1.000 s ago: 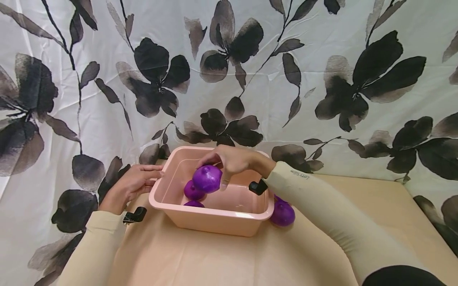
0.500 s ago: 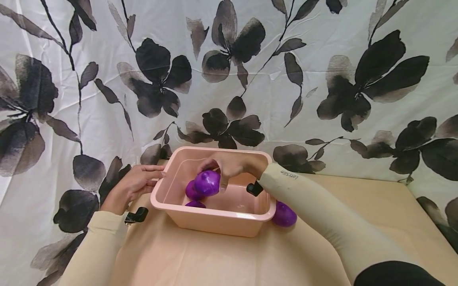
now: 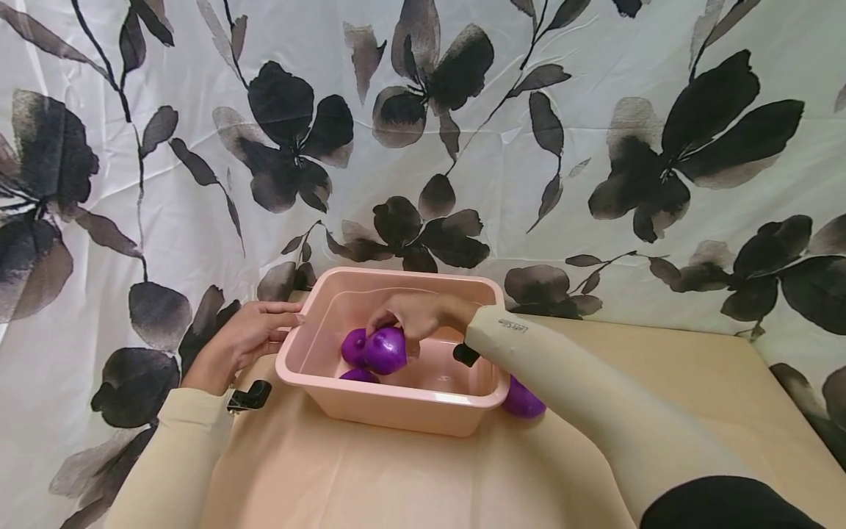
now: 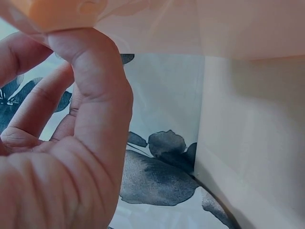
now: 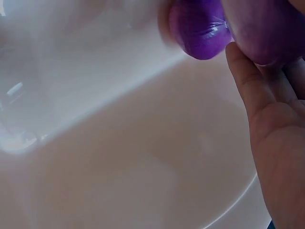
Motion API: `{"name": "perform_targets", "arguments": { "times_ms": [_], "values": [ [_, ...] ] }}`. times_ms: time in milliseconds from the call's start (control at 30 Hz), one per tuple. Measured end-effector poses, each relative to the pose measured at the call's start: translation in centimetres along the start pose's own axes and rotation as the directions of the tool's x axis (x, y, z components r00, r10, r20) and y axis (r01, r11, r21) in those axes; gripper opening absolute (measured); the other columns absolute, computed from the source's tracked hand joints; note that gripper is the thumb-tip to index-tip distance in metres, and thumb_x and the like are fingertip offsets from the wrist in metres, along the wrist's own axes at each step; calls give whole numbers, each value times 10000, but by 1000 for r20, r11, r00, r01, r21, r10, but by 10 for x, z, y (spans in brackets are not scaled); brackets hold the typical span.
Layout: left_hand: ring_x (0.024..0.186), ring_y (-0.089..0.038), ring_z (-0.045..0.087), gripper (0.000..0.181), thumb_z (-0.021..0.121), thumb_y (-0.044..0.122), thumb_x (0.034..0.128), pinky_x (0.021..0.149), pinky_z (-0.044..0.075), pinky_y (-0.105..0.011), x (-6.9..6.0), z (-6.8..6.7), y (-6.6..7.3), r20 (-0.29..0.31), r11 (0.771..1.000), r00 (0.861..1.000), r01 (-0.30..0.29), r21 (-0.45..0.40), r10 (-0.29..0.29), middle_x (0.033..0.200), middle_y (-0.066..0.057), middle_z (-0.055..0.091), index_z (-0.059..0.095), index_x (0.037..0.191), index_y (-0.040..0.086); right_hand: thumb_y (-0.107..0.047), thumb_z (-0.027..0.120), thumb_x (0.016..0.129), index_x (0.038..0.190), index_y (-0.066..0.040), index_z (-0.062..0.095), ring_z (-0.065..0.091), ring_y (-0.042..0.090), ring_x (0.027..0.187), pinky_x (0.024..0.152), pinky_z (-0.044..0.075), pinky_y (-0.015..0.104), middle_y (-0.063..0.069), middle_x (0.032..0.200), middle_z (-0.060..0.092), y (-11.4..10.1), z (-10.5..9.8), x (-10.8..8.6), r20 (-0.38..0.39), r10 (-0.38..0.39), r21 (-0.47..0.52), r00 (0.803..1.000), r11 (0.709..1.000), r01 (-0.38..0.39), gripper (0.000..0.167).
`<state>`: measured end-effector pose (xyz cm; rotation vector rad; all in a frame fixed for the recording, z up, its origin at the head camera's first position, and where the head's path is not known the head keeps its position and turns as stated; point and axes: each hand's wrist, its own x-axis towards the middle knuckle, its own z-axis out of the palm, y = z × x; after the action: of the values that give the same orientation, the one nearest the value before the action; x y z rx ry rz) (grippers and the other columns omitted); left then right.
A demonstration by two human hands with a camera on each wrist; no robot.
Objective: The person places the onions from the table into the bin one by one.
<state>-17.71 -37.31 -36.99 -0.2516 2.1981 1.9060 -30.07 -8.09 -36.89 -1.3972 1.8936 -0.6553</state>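
A purple ball [image 3: 386, 351] is held inside the pink bin [image 3: 390, 404] by the right hand [image 3: 423, 317].
The ball is gripped between thumb and fingers, beside other purple balls [image 3: 354, 347]; the bin is touched by the left hand [image 3: 250, 339], fingers extended. Probably light, possibly slippery given its gloss, the ball is best grasped around its widest part.

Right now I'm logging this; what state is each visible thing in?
Pink rectangular plastic basin: upright, open-topped
Bare left hand: touching the basin's rim
Bare right hand: gripping, inside the basin
Glossy purple round object: held
Purple round object left of it: in the basin
Purple round object at front: in the basin, partly hidden
Purple rounded object outside the basin: partly hidden
White floral fabric: hanging, creased
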Motion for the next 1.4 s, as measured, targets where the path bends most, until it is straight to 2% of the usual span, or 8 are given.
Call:
{"name": "perform_targets", "arguments": {
  "times_ms": [233,367,500,733,933,1200,1300,1400],
  "values": [
    [884,-81,757,551,661,120,1001,797,636,-278,-1,1,0,4,1000,1000,9,-5,-9,947,86,751,473,1479,-82,246,817,569,1315,-70,646,618,160,1238,1135,476,272,93,1392,679,0,9,4,85,77,-27,993,997,-75,828],
    [892,-87,756,571,670,126,998,801,637,-280,-2,2,-1,3,1000,1000,10,-3,-10,956,84,750,466,1486,-89,161,902,581,1328,-121,657,593,145,1291,1150,461,266,57,1433,658,-2,16,7,123,121,-82,985,990,-111,836],
    [901,-93,756,566,666,126,1000,805,636,-282,-1,3,-1,8,1000,1000,8,-4,-8,961,81,752,465,1482,-91,97,943,589,1321,-132,657,587,132,1284,1157,451,246,42,1423,659,-3,22,11,162,122,-98,979,989,-107,819],
    [884,-86,756,469,664,115,997,791,636,-277,-1,6,0,8,1000,1000,10,-19,-10,938,79,753,534,1418,-46,146,886,628,1289,-123,643,586,122,1195,1130,461,231,37,1360,671,-4,28,12,198,113,-138,974,987,-86,754],
    [879,-82,758,454,666,115,996,785,636,-275,-1,7,5,6,1000,1000,8,-25,-8,937,81,753,544,1407,-33,111,860,675,1285,-134,621,554,121,1189,1146,445,262,29,1368,635,-6,29,11,211,184,-224,960,965,-135,700],
    [872,-78,758,489,665,118,997,779,637,-273,-1,6,6,5,1000,1000,0,-13,0,930,91,751,524,1434,-52,79,855,682,1350,-72,596,558,318,1334,1079,514,314,58,1440,596,-9,29,9,225,226,-217,948,960,-178,732],
    [878,-73,755,520,669,123,996,786,636,-273,0,5,5,-2,1000,1000,7,-7,-7,934,93,748,505,1454,-60,31,866,702,1358,-69,612,565,333,1350,1070,537,333,76,1452,607,-12,25,7,194,222,-230,955,957,-176,711],
    [893,-72,752,564,680,145,997,801,637,-275,0,0,3,-6,1000,1000,14,9,-14,954,98,746,486,1484,-62,3,869,725,1361,-47,634,606,350,1317,1052,566,377,124,1426,646,-18,16,3,127,175,-215,976,966,-145,680]
  ]
}}
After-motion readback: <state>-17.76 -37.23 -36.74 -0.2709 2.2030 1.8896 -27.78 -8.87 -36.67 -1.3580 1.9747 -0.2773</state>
